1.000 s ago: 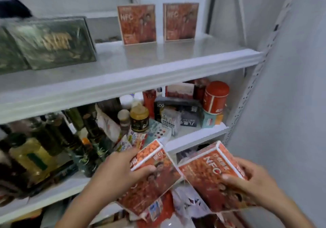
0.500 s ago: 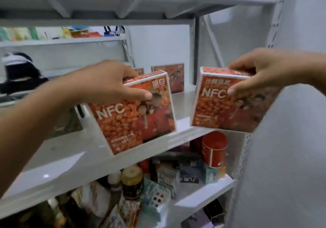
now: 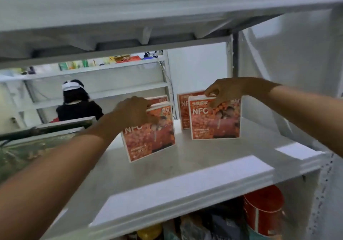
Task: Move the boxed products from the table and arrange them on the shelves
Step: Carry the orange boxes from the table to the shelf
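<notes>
Two orange-red NFC boxes stand upright on the white shelf. My left hand grips the top of the left box, which leans slightly. My right hand holds the top edge of the right box. Directly behind each one stands another box of the same kind: the rear left box and the rear right box, both mostly hidden.
A dark green flat box lies at the shelf's left. The shelf above hangs low overhead. A red tin and other goods crowd the lower shelf. A person in black stands behind the rack.
Both hands have carried the boxes up from below and set them down on the shelf in front of the two rear boxes. The camera has tilted upward.
</notes>
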